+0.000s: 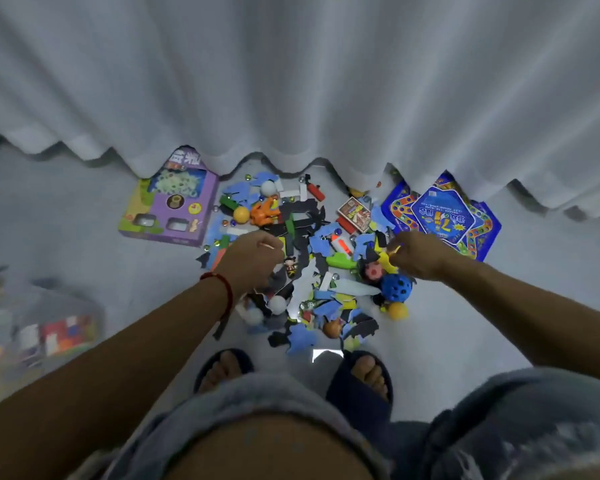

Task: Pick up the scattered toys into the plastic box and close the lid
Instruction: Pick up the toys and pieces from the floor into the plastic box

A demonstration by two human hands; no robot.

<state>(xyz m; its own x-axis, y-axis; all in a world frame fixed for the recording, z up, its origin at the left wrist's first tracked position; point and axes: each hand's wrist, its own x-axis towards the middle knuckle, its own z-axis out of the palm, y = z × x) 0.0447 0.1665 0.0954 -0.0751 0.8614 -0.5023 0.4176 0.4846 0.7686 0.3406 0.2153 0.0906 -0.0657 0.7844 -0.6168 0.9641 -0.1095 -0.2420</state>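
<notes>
Both hands over the toy pile [312,258], left hand [253,258] grip unclear, right hand [420,254] pinching a yellow piece [394,251], purple box [170,202] and blue game board [444,216] flanking.

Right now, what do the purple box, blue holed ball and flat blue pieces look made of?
Purple box: printed cardboard, creased edges, clear windows.
Blue holed ball: likely moulded plastic or rubber, matte.
Flat blue pieces: probably foam sheet, matte, cut edges.

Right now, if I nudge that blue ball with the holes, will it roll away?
Probably: the blue ball is round and sits at the pile's edge, with bare floor on one side. Its holes suggest it is hollow and light, and should give fingers some grip.
</notes>
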